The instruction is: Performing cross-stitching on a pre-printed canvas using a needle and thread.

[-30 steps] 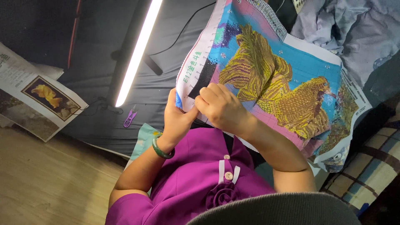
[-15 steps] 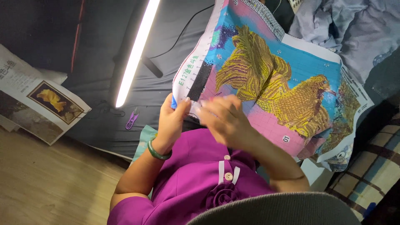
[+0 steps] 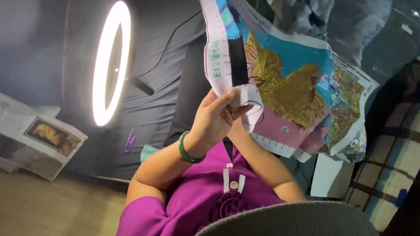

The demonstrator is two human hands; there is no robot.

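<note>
Lit ring light (image 3: pixel 110 65) against dark grey drape (image 3: pixel 166 57), black cable running across. Small purple snips (image 3: pixel 129 142) lying on the drape below. Printed picture sheet (image 3: pixel 41 142) at left edge. Light wooden floor (image 3: pixel 48 209) beneath. Plaid cloth (image 3: pixel 389 170) at right.

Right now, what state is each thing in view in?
Ring light: switched on, glowing.
Cross-stitch canvas: partly stitched, edge folded over and held up.
Left hand: gripping the canvas edge.
Right hand: mostly hidden behind the left hand, grip unclear.
Green bangle: worn on the left wrist.
Purple snips: lying on the dark cloth.
</note>
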